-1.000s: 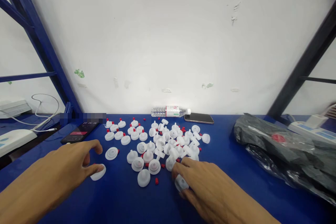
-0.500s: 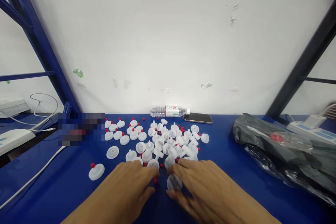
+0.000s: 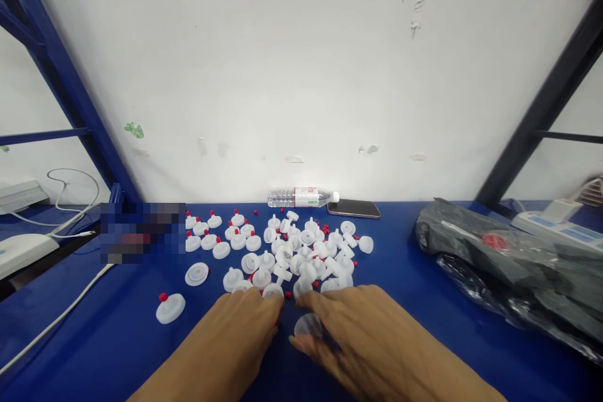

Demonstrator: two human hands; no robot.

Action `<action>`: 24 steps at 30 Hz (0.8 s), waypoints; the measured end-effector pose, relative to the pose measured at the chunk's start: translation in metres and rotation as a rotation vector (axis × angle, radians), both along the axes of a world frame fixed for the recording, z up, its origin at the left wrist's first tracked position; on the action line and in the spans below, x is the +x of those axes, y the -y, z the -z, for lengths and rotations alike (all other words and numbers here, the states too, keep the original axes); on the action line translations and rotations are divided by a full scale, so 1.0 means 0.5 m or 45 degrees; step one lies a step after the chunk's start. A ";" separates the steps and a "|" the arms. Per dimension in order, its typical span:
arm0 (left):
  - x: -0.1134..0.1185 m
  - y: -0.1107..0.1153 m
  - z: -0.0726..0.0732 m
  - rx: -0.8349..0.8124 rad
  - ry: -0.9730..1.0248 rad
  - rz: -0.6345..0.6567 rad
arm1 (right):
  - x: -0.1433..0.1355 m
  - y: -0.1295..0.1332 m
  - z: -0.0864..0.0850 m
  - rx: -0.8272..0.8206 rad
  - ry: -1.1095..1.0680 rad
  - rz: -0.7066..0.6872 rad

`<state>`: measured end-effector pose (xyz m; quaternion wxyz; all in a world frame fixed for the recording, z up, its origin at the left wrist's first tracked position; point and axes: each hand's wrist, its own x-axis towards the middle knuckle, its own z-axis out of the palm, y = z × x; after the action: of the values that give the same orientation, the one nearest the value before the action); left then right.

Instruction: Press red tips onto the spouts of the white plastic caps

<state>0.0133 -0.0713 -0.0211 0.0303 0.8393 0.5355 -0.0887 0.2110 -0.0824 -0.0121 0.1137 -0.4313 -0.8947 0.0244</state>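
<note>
While the right hand [image 3: 365, 326] keeps its thumb and fingers closed around a round white piece [image 3: 308, 326] at the near side of the pile, the left hand [image 3: 242, 330] reaches in beside it, palm down. The left fingers are bent and drawn close together; whether they grip anything cannot be told, since the hand hides their tips. The two hands are near each other but apart.

Just beyond them on the blue bench [image 3: 391, 270] lies the pile of loose white pieces [image 3: 284, 256], round and stemmed, tipped at various angles, some overlapping. Small red caps [image 3: 288, 295] are scattered among and around them. To the left of the pile stands a group of white pieces with red tips [image 3: 221, 249]. Nearer the person, apart from that group, sits another red-tipped piece [image 3: 170, 309], and between it and the group an overturned white piece [image 3: 196, 274] shows its ringed underside.

At the back, a clear bottle [image 3: 301, 197] lies on its side near the wall [image 3: 301, 75], its white cap beside a dark phone [image 3: 354, 208]. A crumpled dark plastic bag [image 3: 499, 264] lies on the right, and a white cable [image 3: 61, 314] runs along the left.
</note>
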 end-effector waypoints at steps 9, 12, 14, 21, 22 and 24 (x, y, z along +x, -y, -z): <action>0.007 0.010 -0.033 0.302 0.664 0.140 | 0.007 0.001 -0.035 0.087 -0.545 0.262; 0.009 0.012 -0.050 0.431 0.941 0.181 | 0.007 0.008 -0.047 0.036 -0.688 0.303; 0.010 0.013 -0.057 0.523 1.038 0.190 | 0.006 0.011 -0.051 -0.003 -0.714 0.299; 0.011 0.010 -0.069 0.484 1.207 0.254 | 0.004 0.014 -0.057 0.002 -0.793 0.252; 0.010 0.010 -0.069 0.469 1.211 0.260 | 0.003 0.015 -0.059 0.003 -0.803 0.254; 0.010 0.012 -0.068 0.482 1.229 0.262 | 0.002 0.018 -0.062 -0.004 -0.817 0.270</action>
<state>0.0181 -0.0772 0.0131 0.1126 0.8237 0.3820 0.4037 0.2120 -0.0912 0.0187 0.3909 -0.4925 -0.7633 0.1485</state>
